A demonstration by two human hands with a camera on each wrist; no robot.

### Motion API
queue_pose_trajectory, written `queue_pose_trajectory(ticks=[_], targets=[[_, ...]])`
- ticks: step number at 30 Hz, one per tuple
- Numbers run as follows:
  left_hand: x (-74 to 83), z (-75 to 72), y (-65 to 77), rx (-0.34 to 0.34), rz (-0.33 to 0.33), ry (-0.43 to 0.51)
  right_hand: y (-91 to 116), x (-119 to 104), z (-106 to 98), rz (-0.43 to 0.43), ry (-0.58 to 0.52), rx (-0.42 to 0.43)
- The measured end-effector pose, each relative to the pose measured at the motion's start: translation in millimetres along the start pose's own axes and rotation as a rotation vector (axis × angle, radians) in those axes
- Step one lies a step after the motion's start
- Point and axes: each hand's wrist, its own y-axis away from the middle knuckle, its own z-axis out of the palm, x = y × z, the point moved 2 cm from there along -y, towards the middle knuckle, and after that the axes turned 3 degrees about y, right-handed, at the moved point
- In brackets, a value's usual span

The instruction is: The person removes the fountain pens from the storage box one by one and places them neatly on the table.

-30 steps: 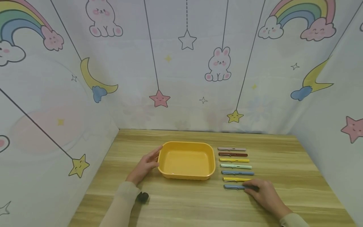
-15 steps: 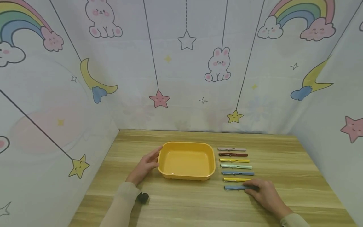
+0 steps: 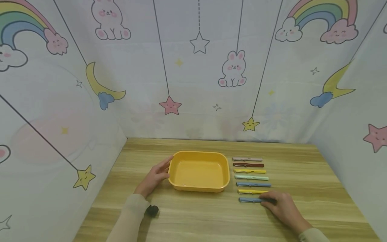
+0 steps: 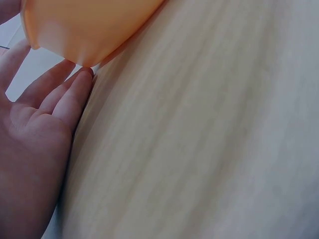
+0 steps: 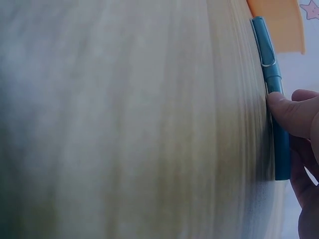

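My left hand [image 3: 153, 178] rests its fingertips on the left side of a yellow plastic bin [image 3: 196, 189]. In the left wrist view, its relaxed fingers [image 4: 74, 99] touch the bin's wall low down, close to the tabletop. At the right, my right hand [image 3: 284, 205] pinches a blue pen [image 3: 248, 200] with a metal clip, thumb on the near side. The right wrist view shows this blue pen [image 5: 282, 154] lying along the wood, its clip end toward the bin. Behind it, a yellow pen [image 3: 249, 191] lies partly hidden by the fingers.
Several more pens lie in a column right of the bin: blue [image 3: 254, 184], mint green [image 3: 251, 177], yellow [image 3: 250, 171], dark red [image 3: 248, 164] and pale pink [image 3: 247, 159]. A small black round object [image 3: 153, 210] is by the left sleeve. Printed curtains [image 3: 193, 84] enclose the wooden table [image 3: 196, 218].
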Motion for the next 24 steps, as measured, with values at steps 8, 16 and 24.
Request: queue_pose_trajectory(ticks=[8,16,24], targets=[[0.6,0.7,0.4,-0.004,0.004,-0.029,-1.7,-3.3,-1.8,0.019,-0.006,-0.011],[0.8,0.0,0.3,-0.002,0.003,-0.030,-7.0,-5.4,-5.6,0.029,0.010,0.010],[-1.1,-0.4,-0.2,-0.010,0.014,-0.024,-17.3,-13.3,-10.3,0.315,-0.155,-0.094]])
